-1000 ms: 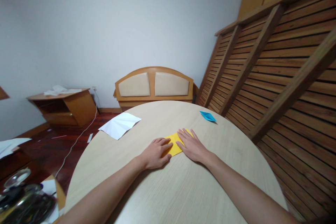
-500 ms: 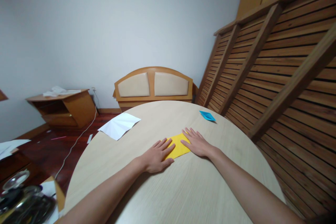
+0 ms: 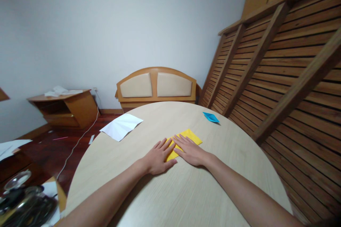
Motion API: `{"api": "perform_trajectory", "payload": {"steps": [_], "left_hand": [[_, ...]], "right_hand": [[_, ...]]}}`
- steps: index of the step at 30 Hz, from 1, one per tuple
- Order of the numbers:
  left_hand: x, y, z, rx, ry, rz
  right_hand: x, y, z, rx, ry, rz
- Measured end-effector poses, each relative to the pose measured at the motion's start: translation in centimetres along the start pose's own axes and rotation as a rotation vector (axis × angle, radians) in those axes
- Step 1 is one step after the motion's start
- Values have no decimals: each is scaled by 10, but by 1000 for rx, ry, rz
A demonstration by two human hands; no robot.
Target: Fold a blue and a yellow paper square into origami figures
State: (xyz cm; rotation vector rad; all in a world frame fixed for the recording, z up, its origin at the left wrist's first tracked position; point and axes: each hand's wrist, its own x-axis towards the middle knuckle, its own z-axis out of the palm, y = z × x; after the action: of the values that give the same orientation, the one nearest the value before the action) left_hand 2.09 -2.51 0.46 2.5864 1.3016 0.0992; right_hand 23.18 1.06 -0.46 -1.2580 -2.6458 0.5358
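Note:
A folded sheet of yellow paper [image 3: 192, 136] lies flat on the round, pale wooden table [image 3: 170, 198]. My left hand [image 3: 159, 158] rests flat over its left end, with fingers stretched out. Across its middle lies my right hand [image 3: 189, 150], palm down and open, its fingertips close to those of my left. The right end of the yellow paper shows past my right hand; the parts under both hands are hidden. Farther back on the right sits a small folded blue paper piece [image 3: 211, 117].
A creased white paper sheet [image 3: 122, 127] lies at the table's back left. Behind the table stands a headboard [image 3: 155, 78]. Wooden slats [image 3: 266, 67] lean along the right. At left are a low cabinet [image 3: 77, 108], a white cord [image 3: 77, 145] and dark cluttered items [image 3: 29, 202].
My right hand has slid left along the yellow paper, from its right end to its middle, uncovering that end. My left hand has stayed in place.

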Motion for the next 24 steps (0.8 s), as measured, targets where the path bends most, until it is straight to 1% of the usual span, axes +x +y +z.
{"api": "perform_trajectory", "payload": {"steps": [2,6,8,10,13,15,17,19,21,24], "left_hand": [[0,1,-1,6,-16,-14],[0,-1,0,15,-15,-16],[1,-3,2,14,-2,-7],[1,-6,3,9,19,-11],[2,-10,2,22,44,-55],[1,-13,2,39,67,-70],[0,-15,1,55,102,-58],[-1,-14,-1,77,146,-28],[-1,-11,-5,100,195,10],[-1,-6,-13,107,257,38]], "right_hand": [[-1,12,-3,-35,-7,41],[-4,37,-11,-82,17,176],[-6,44,-13,-92,41,231],[-8,46,-14,-104,93,254],[-9,42,-15,-113,185,209],[-8,35,-15,-86,201,133],[-8,26,-13,-38,171,48],[-7,19,-10,-4,112,-9],[-7,15,-7,13,61,-32],[-9,14,-8,29,37,-36]]}}
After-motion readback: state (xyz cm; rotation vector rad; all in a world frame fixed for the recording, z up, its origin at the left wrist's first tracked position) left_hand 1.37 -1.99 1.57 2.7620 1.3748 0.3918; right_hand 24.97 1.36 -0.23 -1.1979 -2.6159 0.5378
